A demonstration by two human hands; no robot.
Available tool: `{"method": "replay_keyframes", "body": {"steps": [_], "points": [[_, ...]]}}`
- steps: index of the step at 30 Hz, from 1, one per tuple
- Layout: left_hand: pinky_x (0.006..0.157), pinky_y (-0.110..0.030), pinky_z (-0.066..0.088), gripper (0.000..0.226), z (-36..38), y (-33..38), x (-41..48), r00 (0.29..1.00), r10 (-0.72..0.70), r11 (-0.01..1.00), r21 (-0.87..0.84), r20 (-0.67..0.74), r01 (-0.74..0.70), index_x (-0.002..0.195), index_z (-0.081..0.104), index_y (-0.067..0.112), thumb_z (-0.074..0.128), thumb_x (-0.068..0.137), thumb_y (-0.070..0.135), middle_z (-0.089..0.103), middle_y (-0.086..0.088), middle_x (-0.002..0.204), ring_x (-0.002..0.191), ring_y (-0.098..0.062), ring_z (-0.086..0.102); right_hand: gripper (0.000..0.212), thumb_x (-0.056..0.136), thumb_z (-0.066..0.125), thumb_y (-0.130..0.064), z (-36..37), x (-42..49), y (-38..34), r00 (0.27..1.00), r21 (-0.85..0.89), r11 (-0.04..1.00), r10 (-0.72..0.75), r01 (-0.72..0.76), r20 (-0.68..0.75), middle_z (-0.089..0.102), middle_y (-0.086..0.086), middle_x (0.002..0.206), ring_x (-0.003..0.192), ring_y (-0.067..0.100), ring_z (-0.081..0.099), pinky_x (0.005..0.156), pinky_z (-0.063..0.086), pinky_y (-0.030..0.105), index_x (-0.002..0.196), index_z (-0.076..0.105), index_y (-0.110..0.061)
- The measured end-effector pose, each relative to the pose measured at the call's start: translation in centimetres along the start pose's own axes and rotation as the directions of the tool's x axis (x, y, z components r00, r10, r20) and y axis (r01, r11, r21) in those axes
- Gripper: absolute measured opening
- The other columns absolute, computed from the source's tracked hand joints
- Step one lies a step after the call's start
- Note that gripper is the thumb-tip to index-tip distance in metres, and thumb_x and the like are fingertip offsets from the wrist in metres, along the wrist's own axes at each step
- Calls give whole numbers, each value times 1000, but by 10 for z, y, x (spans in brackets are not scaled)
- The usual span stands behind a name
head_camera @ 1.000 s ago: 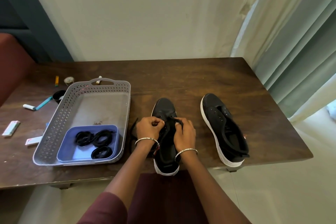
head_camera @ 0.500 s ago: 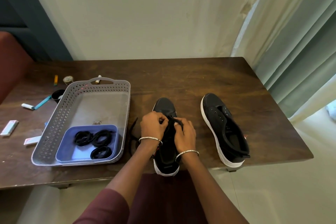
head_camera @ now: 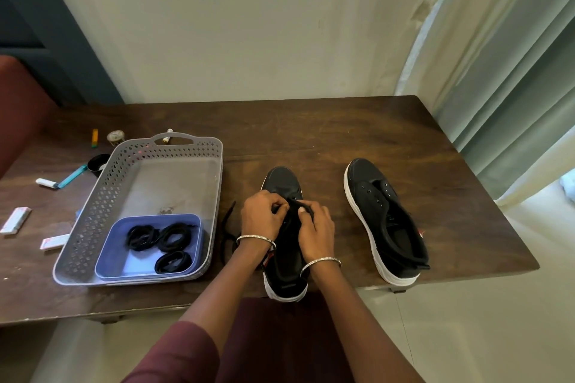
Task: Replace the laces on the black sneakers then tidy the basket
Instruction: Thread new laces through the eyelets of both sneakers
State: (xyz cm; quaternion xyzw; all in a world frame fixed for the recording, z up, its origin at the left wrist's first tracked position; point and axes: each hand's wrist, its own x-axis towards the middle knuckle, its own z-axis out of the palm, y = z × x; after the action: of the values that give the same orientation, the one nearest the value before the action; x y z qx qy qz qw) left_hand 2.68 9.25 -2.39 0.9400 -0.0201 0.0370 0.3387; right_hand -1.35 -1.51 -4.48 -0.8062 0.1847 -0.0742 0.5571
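On the table (head_camera: pixel 311 134): dark wood grain, bearing a grey basket (head_camera: pixel 93 218) and two black sneakers.
Grey basket: perforated plastic, rectangular, with a blue tray (head_camera: pixel 115 246) at its near end.
Blue tray: smooth, shallow; three black lace coils (head_camera: pixel 161 236) lay inside.
Near sneaker (head_camera: pixel 281 180): black upper, white sole, under both hands.
Left hand (head_camera: pixel 259 218): fingers curled, pinching the black lace (head_camera: pixel 229 212) at the eyelets.
Right hand (head_camera: pixel 317 227): curled likewise, thumb on that lace.
Second sneaker (head_camera: pixel 382 214): eyelets bare, apart to the right.

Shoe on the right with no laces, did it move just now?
No. The unlaced shoe lies in the same spot on the table, heel by the near edge, just as far from the basket as before.
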Motion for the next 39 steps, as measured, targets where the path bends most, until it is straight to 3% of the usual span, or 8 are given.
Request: {"method": "replay_keyframes", "body": {"steps": [8, 12, 18, 25, 28, 31, 36, 39], "points": [[67, -23, 46, 3, 2, -1, -3, 999, 16, 998, -52, -47, -19, 82, 78, 19, 75, 82, 17, 67, 3, 82, 72, -7, 57, 15, 100, 52, -21, 0, 7, 1, 985, 191, 967, 164, -171, 53, 56, -4, 112, 116, 26, 54, 106, 42, 48, 98, 65, -28], [61, -11, 35, 3, 3, -1, -4, 998, 20, 997, -75, -67, -25, 80, 78, 19, 76, 80, 16, 67, 4, 80, 68, -3, 53, 14, 92, 56, -32, 3, 8, 2, 972, 263, 936, 223, -234, 69, 63, 1, 116, 113, 24, 59, 104, 45, 49, 85, 68, -36], [61, -3, 35, 4, 2, 0, -5, 998, 44, 995, -82, -50, -48, 82, 78, 19, 76, 81, 16, 65, 7, 79, 66, 1, 49, 33, 74, 56, -45, 5, 13, 7, 944, 328, 885, 310, -331, 115, 66, 5, 116, 109, 24, 63, 102, 49, 49, 99, 71, -28], [65, -4, 37, 5, 7, 2, -6, 996, 20, 989, -145, -88, -33, 85, 79, 16, 77, 81, 12, 70, 3, 81, 70, -2, 57, 27, 72, 62, -43, -5, 9, -3, 943, 304, 894, 291, -329, 164, 68, 3, 115, 107, 20, 65, 99, 52, 46, 94, 74, -32], [74, -15, 47, 7, 8, -1, -3, 997, -47, 975, -221, -64, 32, 88, 80, 17, 77, 82, 13, 74, 3, 85, 78, -7, 64, 37, 74, 60, -50, -18, 10, -13, 910, 366, 842, 310, -397, 275, 74, 2, 106, 101, 18, 69, 92, 54, 39, 96, 77, -24], [80, -19, 46, 8, 7, -5, -1, 996, -92, 960, -265, 0, 88, 91, 80, 16, 77, 84, 15, 77, 2, 90, 87, -10, 68, 36, 80, 59, -54, -23, 21, -13, 920, 271, 894, 288, -358, 266, 76, -2, 95, 96, 17, 71, 91, 55, 41, 91, 78, -25], [84, -32, 51, 15, 0, -4, -2, 988, -105, 964, -233, 114, 130, 98, 79, 19, 65, 94, 23, 76, 1, 96, 95, -19, 68, 6, 86, 76, -24, -20, 38, -15, 982, -77, 991, 122, -112, 144, 73, -2, 80, 79, 14, 69, 77, 57, 29, 85, 75, -18], [94, -45, 45, 24, -4, 2, -15, 983, -176, 975, -127, 60, 182, 104, 73, 36, 59, 92, 52, 68, 8, 106, 111, -23, 59, 8, 89, 72, -22, -21, 41, -19, 975, -144, 985, 120, -94, 186, 71, -1, 81, 77, 13, 66, 76, 55, 30, 88, 74, -14]]}}
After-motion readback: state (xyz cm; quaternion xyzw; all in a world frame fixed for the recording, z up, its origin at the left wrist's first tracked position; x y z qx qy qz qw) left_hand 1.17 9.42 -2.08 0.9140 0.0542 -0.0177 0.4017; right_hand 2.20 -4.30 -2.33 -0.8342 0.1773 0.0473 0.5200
